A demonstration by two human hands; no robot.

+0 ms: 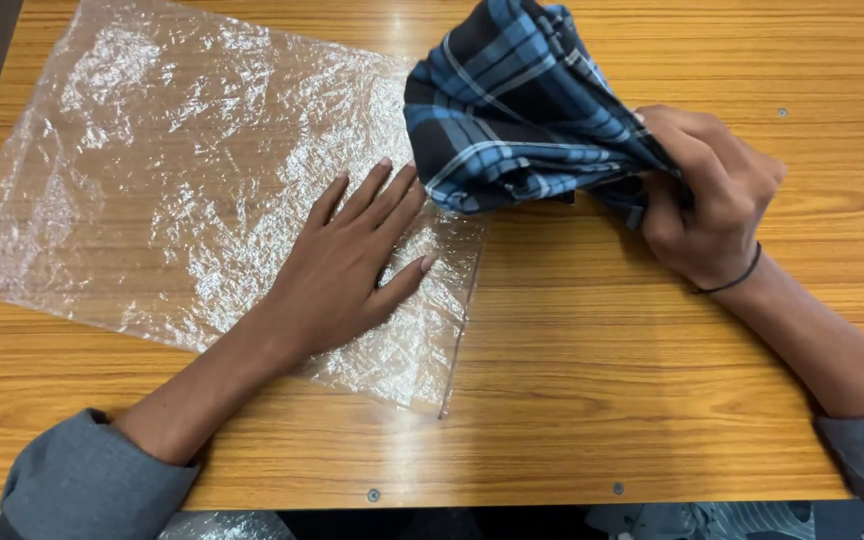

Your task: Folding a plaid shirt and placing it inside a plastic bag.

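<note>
Bunching in the right hand (709, 196), a blue and black plaid cloth (517, 105) is held up off the table (602, 350), its loose folds spreading up and to the left from the grip. The fingers (687, 150) of that hand are curled tightly together and clamped on the gathered end of the cloth. A thin dark band (732, 283) circles the right wrist.

Just beside the cloth's lower edge lies the left hand (347, 265), palm down and pressed flat on a clear, crinkled plastic bag (152, 170). Its fingers (372, 195) are straight and slightly spread, the tips reaching close to the cloth, though whether they touch it cannot be told. The thumb points toward the bag's right edge.

The plastic bag is spread flat over the left half of the table, its right edge running near the middle of the top. The table is wood-grained with a light orange tone. Grey sleeves (87, 480) cover both forearms near the lower corners of the view.
</note>
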